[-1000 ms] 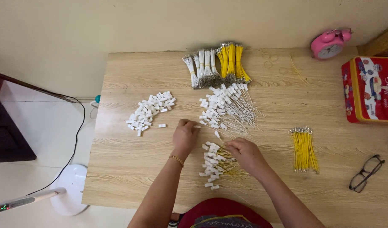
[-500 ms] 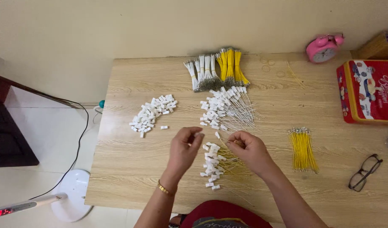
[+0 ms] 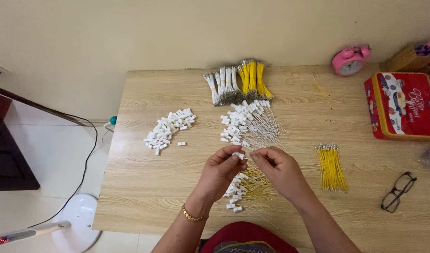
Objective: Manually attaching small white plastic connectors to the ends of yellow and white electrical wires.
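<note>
My left hand (image 3: 223,172) pinches a small white connector (image 3: 240,155) above the table's front middle. My right hand (image 3: 279,170) meets it, fingertips closed on a thin wire at that connector. Beneath both hands lies a pile of yellow wires with white connectors (image 3: 247,186). Just beyond them lies a pile of white wires with connectors (image 3: 248,124). A heap of loose white connectors (image 3: 169,129) sits to the left. A bunch of bare yellow wires (image 3: 331,167) lies to the right.
Bundles of white and yellow wires (image 3: 237,83) lie at the far edge of the wooden table (image 3: 140,187). A pink alarm clock (image 3: 350,60), a red tin (image 3: 403,105) and black glasses (image 3: 397,191) are on the right. A white fan base (image 3: 79,220) and a black cable are on the floor, left.
Both hands have risen off the table and come together, the left one moving away from the connector piles. The camera view has shifted slightly.
</note>
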